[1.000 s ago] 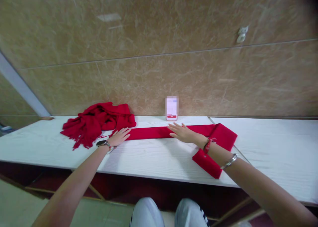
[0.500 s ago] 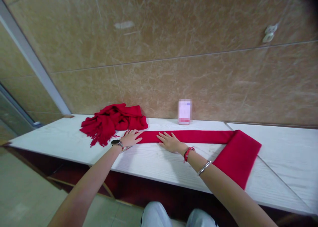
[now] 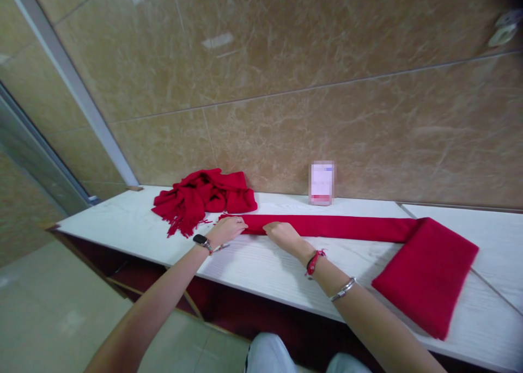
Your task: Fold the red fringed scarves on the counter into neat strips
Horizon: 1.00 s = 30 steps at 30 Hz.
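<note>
A long red scarf [image 3: 347, 227] lies flat along the white table [image 3: 261, 264], folded into a narrow strip; its right end turns toward me as a wide folded panel [image 3: 429, 272]. My left hand [image 3: 229, 228] rests on the strip's left end, fingers curled down onto the cloth. My right hand [image 3: 281, 234] is just to the right of it, knuckles up, fingers closed on the strip's near edge. A watch sits on my left wrist, a red cord and a metal bangle on my right.
A second red scarf [image 3: 204, 196] with fringe lies bunched at the back left of the table. A small pink-and-white card [image 3: 322, 183] stands against the brown marble wall. My knees show below the table's front edge.
Both hands slid left along the strip toward its left end, and their flat fingers curled onto the cloth. My view also turned left, so the wide folded panel now sits farther right.
</note>
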### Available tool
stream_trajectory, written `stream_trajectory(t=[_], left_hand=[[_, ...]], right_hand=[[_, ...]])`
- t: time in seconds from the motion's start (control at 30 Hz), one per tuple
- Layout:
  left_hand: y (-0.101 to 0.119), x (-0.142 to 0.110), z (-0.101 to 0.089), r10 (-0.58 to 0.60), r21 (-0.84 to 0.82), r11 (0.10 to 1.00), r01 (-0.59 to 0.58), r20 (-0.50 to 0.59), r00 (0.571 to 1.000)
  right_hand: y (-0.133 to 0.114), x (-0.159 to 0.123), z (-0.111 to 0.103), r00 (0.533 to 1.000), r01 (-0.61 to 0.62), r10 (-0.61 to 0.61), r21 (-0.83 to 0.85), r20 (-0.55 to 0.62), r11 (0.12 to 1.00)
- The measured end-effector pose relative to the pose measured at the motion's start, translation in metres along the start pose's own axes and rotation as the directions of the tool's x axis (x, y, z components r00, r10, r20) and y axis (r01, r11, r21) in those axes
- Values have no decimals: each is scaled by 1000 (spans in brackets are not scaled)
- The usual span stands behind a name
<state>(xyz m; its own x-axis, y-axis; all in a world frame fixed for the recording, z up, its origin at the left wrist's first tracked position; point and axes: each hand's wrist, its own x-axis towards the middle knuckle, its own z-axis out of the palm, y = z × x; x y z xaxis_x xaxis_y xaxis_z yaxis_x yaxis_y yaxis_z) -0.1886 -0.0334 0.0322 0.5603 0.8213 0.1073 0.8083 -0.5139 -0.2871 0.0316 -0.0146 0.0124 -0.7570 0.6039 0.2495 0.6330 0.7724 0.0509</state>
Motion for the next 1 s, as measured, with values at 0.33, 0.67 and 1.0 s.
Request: stream_trajectory(t=[0.33,0.67,1.0], left_hand=[[6,-10,-8,60,165,985,-41,-112,992],[11,-10,-4,39,47,998,-35,-88,995],[-5,44,-4,-163,-394,891,227,189,968]], right_hand=[[9,-9,6,995,23,-22,14,-97,1000],[11,-8,22,968,156,-142,54,-209,986],[11,-10,22,986,69,-42,161,-163,985]])
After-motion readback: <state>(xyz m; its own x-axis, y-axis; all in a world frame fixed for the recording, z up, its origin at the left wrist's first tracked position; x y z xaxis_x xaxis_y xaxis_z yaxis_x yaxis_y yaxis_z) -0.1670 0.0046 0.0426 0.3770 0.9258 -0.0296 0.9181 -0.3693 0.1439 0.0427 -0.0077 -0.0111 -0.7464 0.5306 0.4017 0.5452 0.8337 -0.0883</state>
